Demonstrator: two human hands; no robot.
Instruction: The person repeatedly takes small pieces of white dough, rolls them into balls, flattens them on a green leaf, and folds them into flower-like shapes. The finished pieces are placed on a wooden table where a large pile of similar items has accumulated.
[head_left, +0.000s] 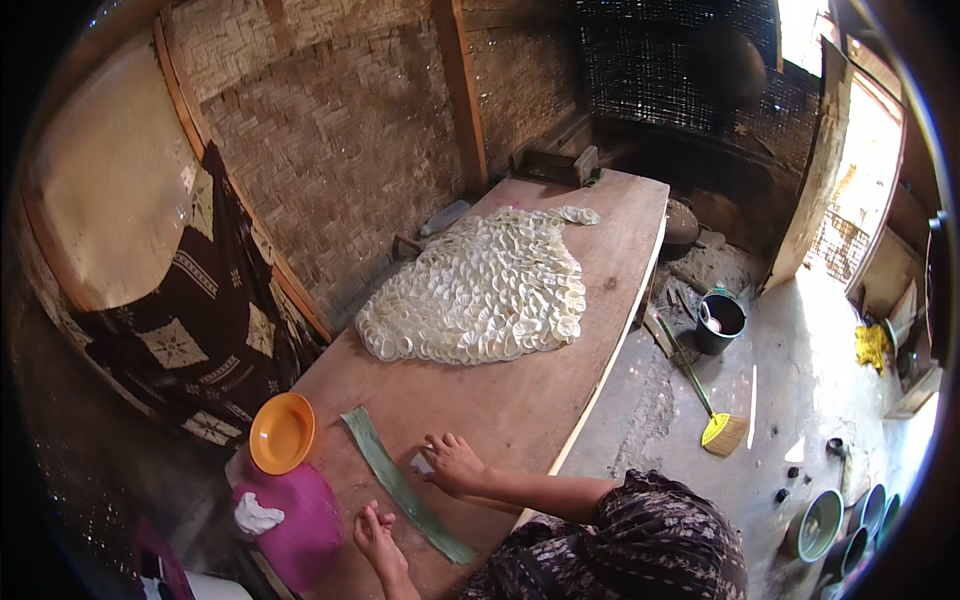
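Note:
My left hand (376, 535) is over the near end of the wooden table (530, 410), left of a long green leaf strip (395, 470), its fingers loosely bent and apart, with nothing visible in them. My right hand (455, 463) is spread right of the strip, thumb and fingertips at a small pale piece (421, 463), too small to identify. A pink mat or sheet (290, 520) bears a white lump (258, 515). Above it lies an orange plate (281, 432). Many thin, round cream pieces (475, 290) cover the table's far part in overlapping layers.
Woven walls (320, 140) and a draped brown patterned cloth (180, 330) border the left. At the back are a wooden box (545, 165) and clear container (445, 217). On the right floor stand a black bucket (722, 330), broom (723, 432) and several basins (815, 525), near a bright doorway (840, 200).

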